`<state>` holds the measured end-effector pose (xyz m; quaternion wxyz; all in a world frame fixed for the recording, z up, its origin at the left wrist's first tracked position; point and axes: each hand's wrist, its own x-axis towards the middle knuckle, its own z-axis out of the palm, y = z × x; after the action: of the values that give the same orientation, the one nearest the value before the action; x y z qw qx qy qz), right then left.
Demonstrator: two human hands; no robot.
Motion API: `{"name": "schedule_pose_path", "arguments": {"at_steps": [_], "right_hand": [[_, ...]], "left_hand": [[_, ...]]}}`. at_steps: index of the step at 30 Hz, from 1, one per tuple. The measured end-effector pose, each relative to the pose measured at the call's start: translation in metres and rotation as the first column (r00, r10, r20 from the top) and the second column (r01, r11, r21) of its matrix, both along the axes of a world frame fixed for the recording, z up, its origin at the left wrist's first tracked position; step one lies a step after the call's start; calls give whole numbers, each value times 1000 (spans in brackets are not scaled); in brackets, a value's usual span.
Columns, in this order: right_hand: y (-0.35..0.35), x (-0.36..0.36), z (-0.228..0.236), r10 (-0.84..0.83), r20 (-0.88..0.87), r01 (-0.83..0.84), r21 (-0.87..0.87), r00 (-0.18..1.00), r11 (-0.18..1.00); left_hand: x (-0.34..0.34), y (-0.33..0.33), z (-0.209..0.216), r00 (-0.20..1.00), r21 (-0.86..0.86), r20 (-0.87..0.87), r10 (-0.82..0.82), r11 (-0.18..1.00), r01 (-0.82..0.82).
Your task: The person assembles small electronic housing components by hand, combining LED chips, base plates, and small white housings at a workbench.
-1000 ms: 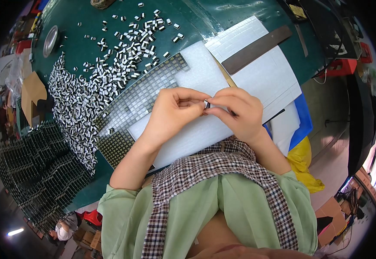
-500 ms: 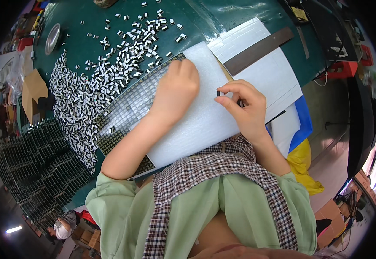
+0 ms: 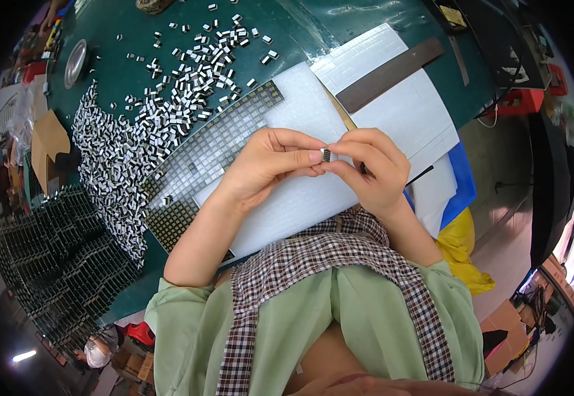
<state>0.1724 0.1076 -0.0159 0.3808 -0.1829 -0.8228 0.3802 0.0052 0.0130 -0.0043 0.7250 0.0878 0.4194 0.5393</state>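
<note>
The left hand (image 3: 257, 170) and the right hand (image 3: 381, 173) meet above a white foam sheet (image 3: 287, 214), the fingers of both drawn narrow around one small black-and-white component (image 3: 326, 156), which sits between the fingertips with fine dark stripes on its visible face. Beside the foam, to the left, lies a gridded circuit-board panel (image 3: 171, 224), partly behind the left forearm. Along the panel's far edge, a pile of loose components (image 3: 112, 162) spreads over the green surface (image 3: 287, 30), with a round metal dish (image 3: 76, 64) near it. At right, a flat brown bar (image 3: 389, 76) rests across white sheets (image 3: 425, 109)
</note>
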Motion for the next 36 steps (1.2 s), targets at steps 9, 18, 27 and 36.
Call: {"name": "schedule_pose_path", "arguments": {"at_steps": [9, 18, 27, 36], "right_hand": [[0, 0, -1, 19, -12, -19, -21, 1000, 1000], [1, 3, 8, 77, 86, -60, -188, 993, 980], [2, 0, -1, 93, 102, -92, -20, 990, 996], [4, -1, 3, 67, 152, 0, -403, 986, 915]], "left_hand": [[3, -2, 1, 999, 27, -49, -2, 1000, 3], [2, -4, 2, 997, 11, -77, 26, 1000, -25], [11, -4, 15, 852, 26, -524, 12, 1000, 2], [-18, 2, 7, -492, 124, -862, 123, 992, 31]]}}
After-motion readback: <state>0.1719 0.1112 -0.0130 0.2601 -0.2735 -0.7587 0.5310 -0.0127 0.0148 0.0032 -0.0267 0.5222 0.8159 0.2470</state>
